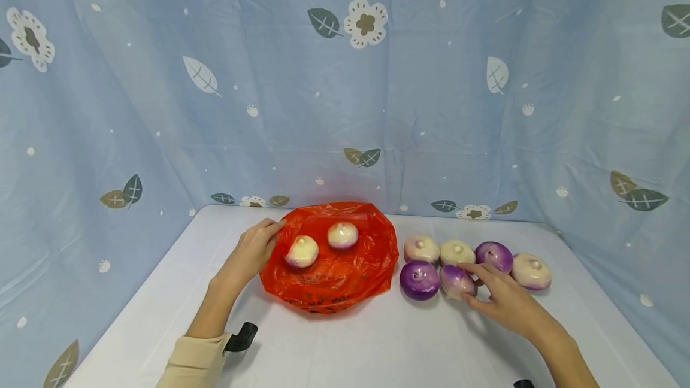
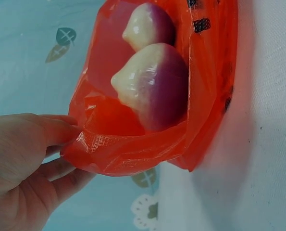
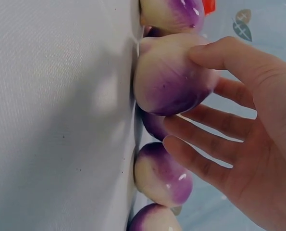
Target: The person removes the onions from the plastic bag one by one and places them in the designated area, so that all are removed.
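A red plastic bag (image 1: 334, 280) lies spread on the table with its mouth up, and two white-and-purple onions (image 1: 342, 236) sit in it. At the bag's left rim, my left hand (image 1: 257, 247) pinches the plastic between thumb and fingers; the left wrist view shows the pinched edge (image 2: 99, 149) closely. On the right, my right hand (image 1: 504, 298) grips a purple-and-white onion (image 1: 455, 282) in the front row, thumb on one side and fingers on the other. That onion (image 3: 171, 77) appears to touch the table in the right wrist view.
Around the gripped onion stand several others: a dark purple one (image 1: 419, 280) to its left, and pale ones (image 1: 421, 249) and a purple one (image 1: 493, 256) behind. Another pale onion (image 1: 531, 271) lies at the far right. A blue patterned curtain (image 1: 345, 106) hangs behind the white table (image 1: 345, 352).
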A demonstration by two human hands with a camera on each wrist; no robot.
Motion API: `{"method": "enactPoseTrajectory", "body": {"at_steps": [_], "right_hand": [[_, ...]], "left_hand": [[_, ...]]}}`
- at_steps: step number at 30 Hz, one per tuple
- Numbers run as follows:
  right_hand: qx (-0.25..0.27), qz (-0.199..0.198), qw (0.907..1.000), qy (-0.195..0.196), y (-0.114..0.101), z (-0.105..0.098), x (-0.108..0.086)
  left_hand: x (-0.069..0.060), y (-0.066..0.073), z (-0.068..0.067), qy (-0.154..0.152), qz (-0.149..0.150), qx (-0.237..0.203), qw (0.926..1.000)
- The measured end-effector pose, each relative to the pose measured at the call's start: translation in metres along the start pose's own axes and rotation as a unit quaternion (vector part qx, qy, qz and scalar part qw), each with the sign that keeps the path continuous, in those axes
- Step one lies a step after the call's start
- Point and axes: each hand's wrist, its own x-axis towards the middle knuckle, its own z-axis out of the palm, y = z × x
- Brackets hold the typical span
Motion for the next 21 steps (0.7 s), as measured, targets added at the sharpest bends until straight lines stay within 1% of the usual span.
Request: {"method": "enactPoseTrajectory", "body": {"at_steps": [7,12,16,21], "right_hand": [[0.007,-0.023,0.9997,0.008,0.0018,0.0009,-0.0006],[-0.002,-0.043,0.9989,0.021,0.0038,0.0022,-0.0004],[-0.009,-0.050,0.9983,0.027,0.0050,0.0034,0.0001],[-0.012,-0.058,0.9977,0.032,0.0054,0.0038,0.0005]], "left_hand": [[0.0002,0.0021,-0.0013,-0.002,-0.004,-0.002,1.0000],[0.0007,0.0029,-0.0029,0.002,0.002,-0.001,1.0000],[0.0009,0.0024,-0.0033,0.005,0.006,0.001,1.0000],[-0.0001,0.0020,-0.0030,0.003,0.002,0.001,1.0000]]}}
